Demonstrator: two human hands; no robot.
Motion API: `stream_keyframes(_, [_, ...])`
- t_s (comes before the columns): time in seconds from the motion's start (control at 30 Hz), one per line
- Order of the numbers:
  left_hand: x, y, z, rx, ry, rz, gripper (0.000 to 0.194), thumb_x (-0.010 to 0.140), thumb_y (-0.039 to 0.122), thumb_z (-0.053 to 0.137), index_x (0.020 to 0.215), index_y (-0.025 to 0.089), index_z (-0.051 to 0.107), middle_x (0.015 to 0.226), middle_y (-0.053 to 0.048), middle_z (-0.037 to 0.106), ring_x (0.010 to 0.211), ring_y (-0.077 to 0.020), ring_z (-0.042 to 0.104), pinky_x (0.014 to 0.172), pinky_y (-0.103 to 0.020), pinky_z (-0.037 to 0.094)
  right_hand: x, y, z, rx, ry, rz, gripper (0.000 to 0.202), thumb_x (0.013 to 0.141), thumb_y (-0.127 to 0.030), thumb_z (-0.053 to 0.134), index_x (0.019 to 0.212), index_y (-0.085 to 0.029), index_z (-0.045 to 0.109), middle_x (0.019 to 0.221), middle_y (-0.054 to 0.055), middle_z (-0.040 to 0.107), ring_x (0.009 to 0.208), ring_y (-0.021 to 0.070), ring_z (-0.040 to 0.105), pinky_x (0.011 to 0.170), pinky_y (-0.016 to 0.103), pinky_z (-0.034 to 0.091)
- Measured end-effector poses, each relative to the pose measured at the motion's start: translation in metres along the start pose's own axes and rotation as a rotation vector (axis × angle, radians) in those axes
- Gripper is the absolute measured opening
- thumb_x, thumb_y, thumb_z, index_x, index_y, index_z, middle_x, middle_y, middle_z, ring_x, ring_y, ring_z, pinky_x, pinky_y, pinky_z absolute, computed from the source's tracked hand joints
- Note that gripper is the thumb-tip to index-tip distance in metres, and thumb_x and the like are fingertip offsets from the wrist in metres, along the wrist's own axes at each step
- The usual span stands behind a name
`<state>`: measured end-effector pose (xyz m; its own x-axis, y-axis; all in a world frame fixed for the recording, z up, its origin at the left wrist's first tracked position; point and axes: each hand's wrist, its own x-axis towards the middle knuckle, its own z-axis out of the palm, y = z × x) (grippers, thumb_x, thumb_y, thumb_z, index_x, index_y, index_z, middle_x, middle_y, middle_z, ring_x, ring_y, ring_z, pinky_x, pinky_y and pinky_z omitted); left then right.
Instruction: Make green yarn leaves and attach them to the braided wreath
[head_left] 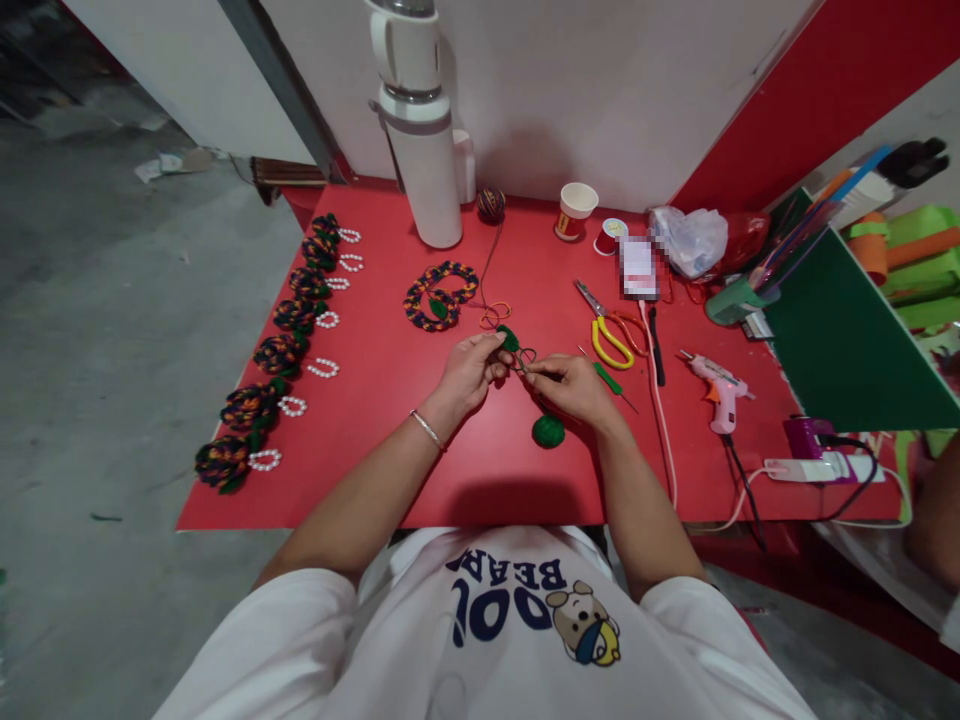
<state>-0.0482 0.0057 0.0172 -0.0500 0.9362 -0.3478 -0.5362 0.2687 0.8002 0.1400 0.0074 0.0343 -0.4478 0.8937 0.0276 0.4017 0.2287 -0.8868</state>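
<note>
Between the fingertips of my left hand [474, 372] is a small green yarn piece [508, 338], pinched at its edge. My right hand [568, 388] is closed on a strand of green yarn [528, 354] that loops between the two hands. Just below the right hand lies a green yarn ball [548, 431]. Beyond my hands rests a braided multicoloured yarn piece [441, 296] with a green leaf on it. An orange and dark strand trails near it from a multicoloured yarn ball [491, 205]. A green-handled crochet hook [607, 378] lies right of my right hand.
Yarn flowers with bead loops [277, 353] line the left edge. Scissors [613, 343], a pink glue gun [721, 390], a phone [638, 268] and a power strip [817, 468] lie right. A tall white flask [424, 160] and paper cup [576, 211] stand at the back.
</note>
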Motion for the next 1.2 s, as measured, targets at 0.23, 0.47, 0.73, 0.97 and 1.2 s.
stream_keyframes(0.23, [-0.0009, 0.0016, 0.0009, 0.003, -0.014, -0.013, 0.037, 0.066, 0.040, 0.087, 0.070, 0.016, 0.060, 0.056, 0.000, 0.066, 0.037, -0.0092, 0.052, 0.033, -0.022, 0.040, 0.0004, 0.0013, 0.0001, -0.013, 0.002, -0.004, 0.022, 0.089, -0.029, 0.066, 0.092, -0.020, 0.086, 0.081, 0.004, 0.075, 0.071, 0.0171, 0.068, 0.067, 0.028, 0.050])
stream_keyframes(0.47, [-0.0028, 0.0036, 0.0010, 0.039, -0.038, -0.044, 0.035, 0.071, 0.039, 0.086, 0.072, 0.016, 0.059, 0.058, 0.000, 0.066, 0.037, -0.0083, 0.052, 0.035, -0.021, 0.040, 0.0012, 0.0021, 0.0015, -0.006, 0.008, -0.025, 0.022, 0.089, -0.029, 0.067, 0.092, -0.020, 0.086, 0.081, 0.004, 0.075, 0.072, 0.0173, 0.068, 0.068, 0.028, 0.050])
stream_keyframes(0.73, [-0.0033, 0.0047, 0.0022, 0.040, -0.031, -0.053, 0.026, 0.071, 0.032, 0.081, 0.070, 0.015, 0.061, 0.057, -0.002, 0.067, 0.037, -0.0081, 0.051, 0.036, -0.021, 0.039, 0.0006, 0.0014, 0.0033, 0.016, 0.024, -0.015, 0.021, 0.089, -0.029, 0.068, 0.093, -0.021, 0.086, 0.082, 0.004, 0.077, 0.073, 0.0173, 0.069, 0.068, 0.028, 0.051])
stream_keyframes(0.97, [-0.0025, 0.0037, 0.0028, 0.054, -0.021, -0.051, 0.027, 0.073, 0.034, 0.079, 0.070, 0.016, 0.059, 0.058, -0.001, 0.066, 0.037, -0.0087, 0.051, 0.036, -0.022, 0.039, 0.0006, 0.0014, 0.0033, 0.020, 0.034, -0.030, 0.021, 0.089, -0.029, 0.068, 0.092, -0.021, 0.086, 0.080, 0.004, 0.076, 0.072, 0.0168, 0.067, 0.068, 0.028, 0.050])
stream_keyframes(1.2, [-0.0027, 0.0019, 0.0009, 0.062, -0.042, -0.026, 0.027, 0.071, 0.034, 0.080, 0.069, 0.016, 0.059, 0.058, -0.002, 0.067, 0.038, -0.0093, 0.052, 0.035, -0.022, 0.040, 0.0013, 0.0012, 0.0025, -0.014, 0.056, -0.028, 0.021, 0.090, -0.032, 0.069, 0.095, -0.021, 0.087, 0.083, 0.004, 0.076, 0.074, 0.0177, 0.069, 0.071, 0.029, 0.051])
